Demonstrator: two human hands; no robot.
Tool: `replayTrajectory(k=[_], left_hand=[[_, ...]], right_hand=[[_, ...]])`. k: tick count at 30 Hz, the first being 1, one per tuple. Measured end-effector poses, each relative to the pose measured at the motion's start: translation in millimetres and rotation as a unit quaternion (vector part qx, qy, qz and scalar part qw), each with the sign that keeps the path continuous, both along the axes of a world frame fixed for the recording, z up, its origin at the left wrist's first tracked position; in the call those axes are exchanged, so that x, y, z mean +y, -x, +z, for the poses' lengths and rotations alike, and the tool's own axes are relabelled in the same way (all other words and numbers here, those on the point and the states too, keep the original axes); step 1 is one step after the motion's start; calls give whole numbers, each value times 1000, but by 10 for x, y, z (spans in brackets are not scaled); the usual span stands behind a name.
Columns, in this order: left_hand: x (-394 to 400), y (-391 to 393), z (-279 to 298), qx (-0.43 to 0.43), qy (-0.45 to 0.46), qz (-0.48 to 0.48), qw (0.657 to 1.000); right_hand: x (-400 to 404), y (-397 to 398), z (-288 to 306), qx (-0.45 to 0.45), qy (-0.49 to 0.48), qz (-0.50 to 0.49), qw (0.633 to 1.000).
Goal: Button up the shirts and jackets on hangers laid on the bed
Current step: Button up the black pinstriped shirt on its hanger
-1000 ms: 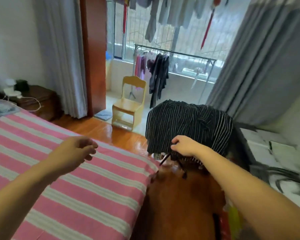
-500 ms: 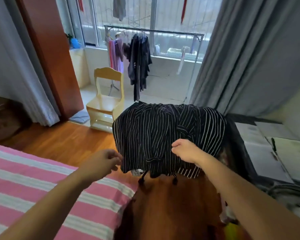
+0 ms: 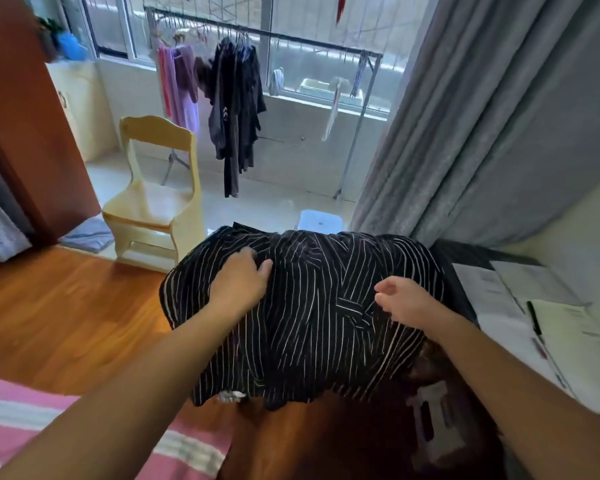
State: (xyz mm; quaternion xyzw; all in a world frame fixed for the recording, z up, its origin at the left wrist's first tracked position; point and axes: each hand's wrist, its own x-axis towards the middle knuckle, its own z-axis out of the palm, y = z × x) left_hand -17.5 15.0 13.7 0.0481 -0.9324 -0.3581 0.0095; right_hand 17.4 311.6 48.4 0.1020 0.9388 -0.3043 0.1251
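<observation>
Head view puts the pink-striped bed [image 3: 94, 441] at your lower left, and the black pinstriped shirt [image 3: 312, 317] is not on it yet; it lies draped in a heap over something dark at the foot of the bed, beside the counter [image 3: 520, 299] with its papers; so the step in hand looks like gathering the garment to carry it across. Take it by the collar or hanger rather than by loose cloth, though I cannot tell from here whether a hanger is inside the folds; lift clear so the hem does not drag, then lay it front up on the bed with the placket flat. Your left hand [image 3: 239, 282] rests spread on the upper left of the cloth, fingers fairly straight; your right hand [image 3: 404, 299] hovers just above the right side, fingers loosely curled, holding nothing.
</observation>
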Motion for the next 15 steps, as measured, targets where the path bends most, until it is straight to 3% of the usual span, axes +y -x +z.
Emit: replayTrajectory(k=[6, 8, 12, 15], left_hand=[[377, 917, -129, -34, 94, -15, 995], [383, 1011, -150, -5, 56, 1, 998], [167, 407, 22, 74, -104, 52, 990], [-127, -241, -98, -9, -66, 51, 996]], right_hand=[[-73, 560, 33, 3, -4, 22, 1000], [-53, 790, 29, 6, -19, 47, 999], [98, 1239, 56, 69, -64, 60, 994], [249, 1594, -58, 85, -113, 56, 988]])
